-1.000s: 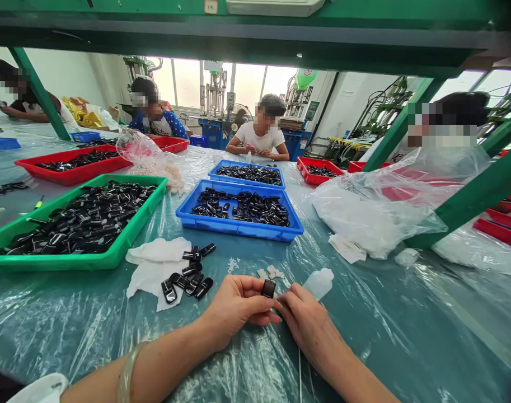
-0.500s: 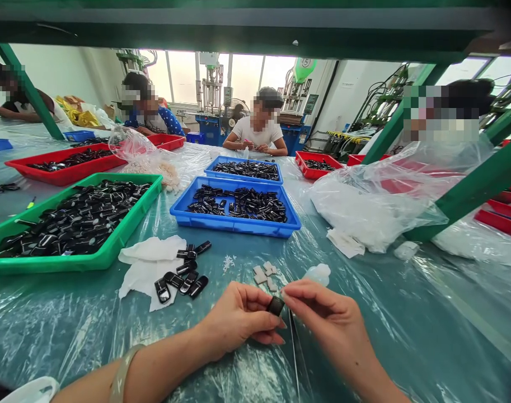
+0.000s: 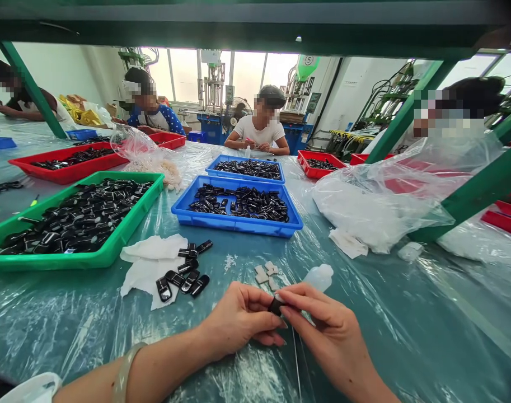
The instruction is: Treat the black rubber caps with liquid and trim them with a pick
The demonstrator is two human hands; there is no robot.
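My left hand (image 3: 238, 319) pinches a small black plastic part (image 3: 275, 305) between thumb and fingers, low in the middle of the view. My right hand (image 3: 326, 324) meets it from the right, fingertips closed on the same part. A thin dark rod or wire (image 3: 295, 352) hangs below my right hand. Just left of my hands, several loose black parts (image 3: 183, 277) lie on a white cloth (image 3: 148, 266). A small white squeeze bottle (image 3: 318, 276) lies behind my right hand, beside some small pale chips (image 3: 266, 273).
A green tray (image 3: 125, 238) of black parts stands at left, two blue trays (image 3: 234, 224) ahead, red trays (image 3: 64, 173) further back. Clear plastic bags (image 3: 376, 207) lie at right under a green frame strut (image 3: 469, 196). Several people sit working at the far side.
My right hand rose from the table and closed its fingertips over the black part. The part now sits lower and tilted between both hands. The view shifted slightly.
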